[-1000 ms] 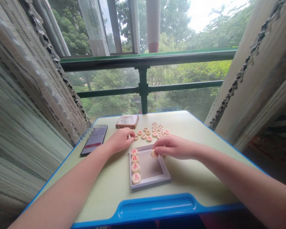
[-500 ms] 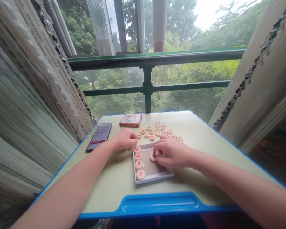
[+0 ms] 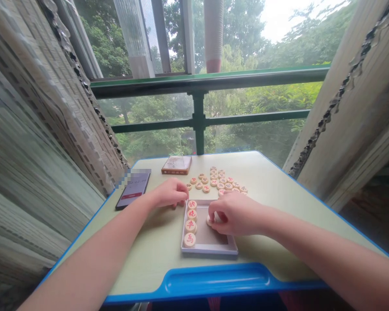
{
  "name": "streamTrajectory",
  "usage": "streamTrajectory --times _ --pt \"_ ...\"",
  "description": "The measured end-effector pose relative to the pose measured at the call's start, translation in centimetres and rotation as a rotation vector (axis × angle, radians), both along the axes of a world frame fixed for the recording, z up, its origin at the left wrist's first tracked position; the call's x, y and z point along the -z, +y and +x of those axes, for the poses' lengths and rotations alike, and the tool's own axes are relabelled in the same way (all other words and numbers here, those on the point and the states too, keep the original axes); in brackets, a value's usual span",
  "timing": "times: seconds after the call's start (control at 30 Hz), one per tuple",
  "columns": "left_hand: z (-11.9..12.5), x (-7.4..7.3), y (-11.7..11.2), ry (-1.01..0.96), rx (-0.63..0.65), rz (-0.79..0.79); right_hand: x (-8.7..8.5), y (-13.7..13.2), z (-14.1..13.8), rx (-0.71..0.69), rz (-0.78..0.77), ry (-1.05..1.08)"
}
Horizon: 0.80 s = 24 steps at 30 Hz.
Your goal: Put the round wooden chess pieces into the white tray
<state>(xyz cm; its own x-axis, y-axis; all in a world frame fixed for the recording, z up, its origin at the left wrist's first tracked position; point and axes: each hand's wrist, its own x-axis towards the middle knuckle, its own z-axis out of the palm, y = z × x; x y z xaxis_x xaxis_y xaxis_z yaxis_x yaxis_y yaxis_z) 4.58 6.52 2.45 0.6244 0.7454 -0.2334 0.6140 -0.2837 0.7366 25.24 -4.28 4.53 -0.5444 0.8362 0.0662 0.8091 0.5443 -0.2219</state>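
Note:
A shallow white box [image 3: 210,249] lies on the table with a column of round wooden Chinese chess pieces along its left side, red characters facing up. The nearest of these is a horse piece [image 3: 190,240]. My left hand [image 3: 171,192] is closed at the box's far left corner, its curled fingertips against the rim. Over the middle of the box, my right hand [image 3: 235,214] pinches a Chinese chess piece [image 3: 209,220] between thumb and fingers. Most of that piece is covered by the fingers, and its marking cannot be read.
Beyond the box, several loose Chinese chess pieces [image 3: 214,182] lie scattered. A brown-sided box [image 3: 176,165] sits at the back of the table [image 3: 142,250]. At the left lies a phone [image 3: 134,190]. A blue molded ledge [image 3: 217,276] runs along the near edge.
The box has turned slightly, its far left corner shifting right along with my left hand. My right hand, still on the piece, has moved slightly nearer.

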Motion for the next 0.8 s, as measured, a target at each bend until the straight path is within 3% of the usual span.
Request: streamTrajectory --times 0.4,0.8 --pt "0.1 0.3 0.1 -0.050 0.034 -0.044 1.4 1.5 0.5 -0.146 0.216 0.058" --pt "0.0 -0.1 -0.2 0.000 0.148 0.068 1.4 1.1 0.2 -0.189 0.178 0.076"
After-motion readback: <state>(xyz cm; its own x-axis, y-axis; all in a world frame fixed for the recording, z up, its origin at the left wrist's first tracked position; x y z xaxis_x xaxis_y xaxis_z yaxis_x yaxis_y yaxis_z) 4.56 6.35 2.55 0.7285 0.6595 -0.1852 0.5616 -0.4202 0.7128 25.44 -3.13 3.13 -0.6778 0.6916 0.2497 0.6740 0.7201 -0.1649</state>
